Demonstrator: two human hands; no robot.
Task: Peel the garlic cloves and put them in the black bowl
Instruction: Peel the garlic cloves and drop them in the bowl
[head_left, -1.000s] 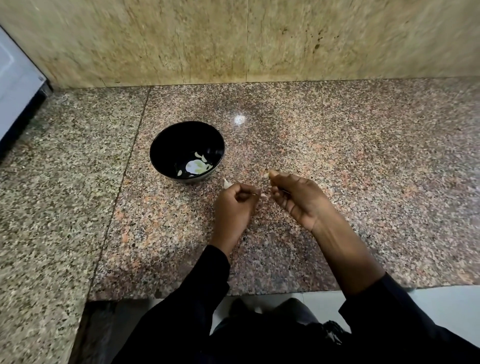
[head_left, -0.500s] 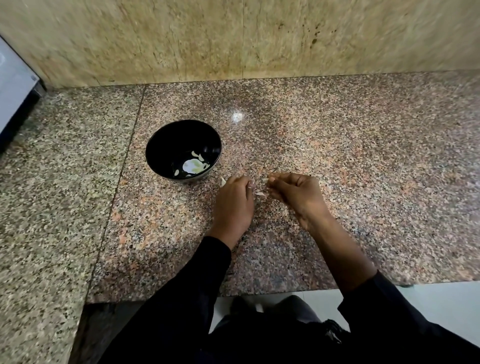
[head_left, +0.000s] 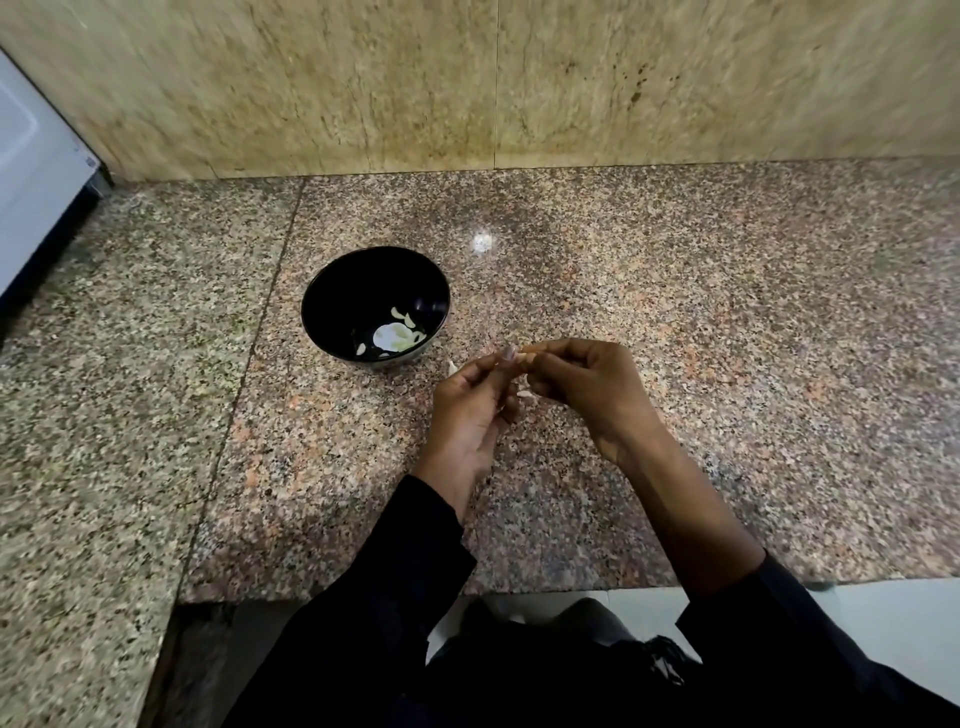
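Since half a second ago our two hands have lifted off the counter and drawn together, fingertips now meeting above the stone, where before they sat lower and a little apart.

Far to the left of the grip, a white appliance (head_left: 36, 171) stands at the edge of the view against the beige stone wall (head_left: 467, 78). The granite counter (head_left: 727, 364) spreads beneath everything. Just left of the grip and a little beyond it sits the black bowl (head_left: 332, 291), with pale peeled cloves (head_left: 396, 332) lying on its bottom. Between the bowl and our left hand a small white scrap (head_left: 452, 367) lies on the counter, partly hidden by the hand.

Our left hand (head_left: 470, 410) has thumb and fingers curled in, pinching at the garlic clove (head_left: 525, 357), a small pale piece caught where the fingertips of both hands meet. Just below the grip another pale bit (head_left: 524, 394) shows between the hands; we cannot tell whether it is skin or clove. Our right hand (head_left: 592, 389) closes on the same clove from the right, fingers curled over it. Dark sleeves (head_left: 415, 561) cover both forearms nearer us.
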